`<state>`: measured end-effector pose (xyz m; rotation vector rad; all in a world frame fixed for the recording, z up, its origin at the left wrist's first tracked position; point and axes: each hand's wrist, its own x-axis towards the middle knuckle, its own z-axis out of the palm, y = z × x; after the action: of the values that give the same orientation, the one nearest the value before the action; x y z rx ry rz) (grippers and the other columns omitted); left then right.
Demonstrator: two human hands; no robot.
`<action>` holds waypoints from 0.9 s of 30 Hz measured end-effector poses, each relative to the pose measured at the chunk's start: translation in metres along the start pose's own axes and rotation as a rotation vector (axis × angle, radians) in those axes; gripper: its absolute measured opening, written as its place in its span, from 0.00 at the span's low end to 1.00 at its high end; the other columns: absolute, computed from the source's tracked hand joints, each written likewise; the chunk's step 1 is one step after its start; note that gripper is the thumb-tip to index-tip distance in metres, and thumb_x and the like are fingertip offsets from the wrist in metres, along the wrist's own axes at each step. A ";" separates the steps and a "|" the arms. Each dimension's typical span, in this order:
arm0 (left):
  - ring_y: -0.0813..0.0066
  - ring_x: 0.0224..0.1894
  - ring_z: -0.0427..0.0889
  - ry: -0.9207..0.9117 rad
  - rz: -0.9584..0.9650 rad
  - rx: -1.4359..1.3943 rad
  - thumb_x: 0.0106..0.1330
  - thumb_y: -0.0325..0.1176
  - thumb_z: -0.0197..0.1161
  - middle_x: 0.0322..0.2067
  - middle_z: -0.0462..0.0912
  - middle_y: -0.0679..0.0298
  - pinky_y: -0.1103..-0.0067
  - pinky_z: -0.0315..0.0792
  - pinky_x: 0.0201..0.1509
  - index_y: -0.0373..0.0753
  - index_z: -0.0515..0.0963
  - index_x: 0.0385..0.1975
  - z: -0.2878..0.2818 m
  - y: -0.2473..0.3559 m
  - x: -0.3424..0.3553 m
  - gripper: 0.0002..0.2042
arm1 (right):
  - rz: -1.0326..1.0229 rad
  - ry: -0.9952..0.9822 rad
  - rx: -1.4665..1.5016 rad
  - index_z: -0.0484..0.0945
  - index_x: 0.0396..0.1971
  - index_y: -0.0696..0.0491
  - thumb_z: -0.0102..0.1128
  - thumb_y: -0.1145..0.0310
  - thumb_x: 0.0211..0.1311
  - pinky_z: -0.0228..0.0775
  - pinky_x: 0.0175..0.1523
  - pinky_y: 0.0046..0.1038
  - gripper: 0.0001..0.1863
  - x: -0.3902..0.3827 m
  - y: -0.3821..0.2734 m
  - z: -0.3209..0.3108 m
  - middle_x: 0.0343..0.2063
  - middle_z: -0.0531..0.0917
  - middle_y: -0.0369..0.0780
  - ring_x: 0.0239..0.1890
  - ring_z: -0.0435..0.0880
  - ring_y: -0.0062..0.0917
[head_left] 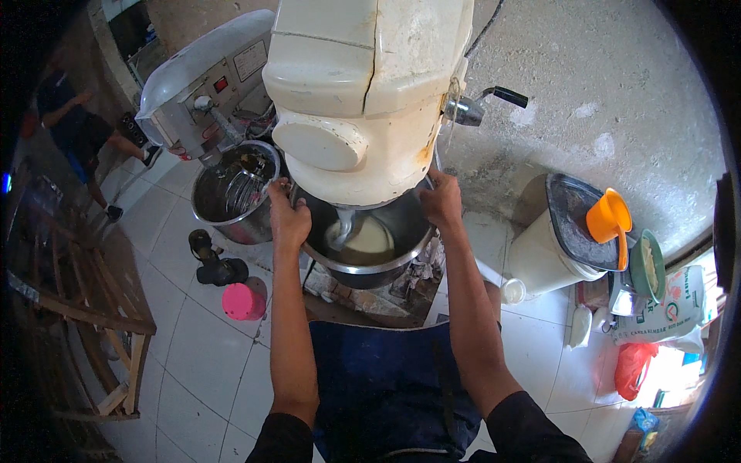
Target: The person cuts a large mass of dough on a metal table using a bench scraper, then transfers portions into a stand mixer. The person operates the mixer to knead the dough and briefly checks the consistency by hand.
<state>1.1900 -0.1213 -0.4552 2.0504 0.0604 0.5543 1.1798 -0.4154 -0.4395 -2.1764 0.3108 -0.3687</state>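
A big metal mixing bowl (370, 270) sits under the head of a cream stand mixer (347, 147). Pale batter or dough (372, 241) lies in the bowl, and the mixer's metal beater (340, 230) reaches down into it. My left hand (290, 220) is closed on the bowl's left side near the rim. On the opposite side, my right hand (442, 204) grips the bowl, its fingertips partly hidden behind the rim and mixer head. A black-handled crank (478, 108) sticks out from the mixer's right side, above my right hand.
At the left stands a second mixer (208, 85) with a metal bowl (235, 224). A pink container (244, 302) and black shoes (216, 262) are on the tiled floor. To the right, an orange dipper (610, 216) rests on a lidded white bucket (540, 247). A person (81, 127) is at far left.
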 end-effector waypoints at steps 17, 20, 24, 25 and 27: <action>0.43 0.58 0.74 -0.056 -0.032 -0.001 0.58 0.19 0.56 0.55 0.73 0.41 0.59 0.66 0.61 0.38 0.59 0.60 0.000 -0.003 0.003 0.27 | -0.042 0.021 0.017 0.81 0.53 0.48 0.65 0.68 0.53 0.74 0.54 0.40 0.23 -0.002 -0.004 -0.002 0.44 0.84 0.50 0.49 0.83 0.45; 0.42 0.58 0.74 -0.022 -0.005 0.004 0.58 0.20 0.56 0.55 0.73 0.41 0.59 0.65 0.61 0.38 0.59 0.59 0.001 -0.004 0.001 0.27 | -0.012 -0.009 0.013 0.80 0.53 0.48 0.65 0.65 0.56 0.74 0.54 0.40 0.22 -0.002 -0.003 -0.002 0.44 0.84 0.50 0.49 0.83 0.45; 0.42 0.58 0.73 -0.021 -0.001 0.012 0.58 0.20 0.57 0.55 0.73 0.41 0.59 0.66 0.61 0.38 0.59 0.59 0.000 -0.006 0.002 0.27 | -0.009 -0.004 0.008 0.80 0.53 0.48 0.65 0.64 0.57 0.73 0.54 0.41 0.22 -0.001 -0.002 0.000 0.44 0.84 0.50 0.49 0.83 0.46; 0.41 0.58 0.73 -0.008 -0.009 -0.003 0.58 0.20 0.57 0.55 0.73 0.41 0.59 0.65 0.61 0.38 0.59 0.59 0.001 -0.007 0.003 0.27 | -0.021 -0.004 0.011 0.80 0.53 0.48 0.65 0.63 0.57 0.73 0.54 0.41 0.21 -0.001 -0.002 0.000 0.44 0.84 0.50 0.49 0.83 0.46; 0.42 0.58 0.73 -0.010 0.016 0.012 0.58 0.20 0.57 0.55 0.73 0.41 0.59 0.65 0.61 0.37 0.59 0.59 0.001 -0.008 0.004 0.27 | -0.028 0.010 0.009 0.80 0.53 0.48 0.64 0.64 0.57 0.73 0.54 0.41 0.22 0.000 -0.002 0.000 0.44 0.84 0.50 0.49 0.82 0.46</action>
<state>1.1957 -0.1171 -0.4612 2.0668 0.0418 0.5551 1.1800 -0.4138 -0.4381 -2.1722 0.2840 -0.3965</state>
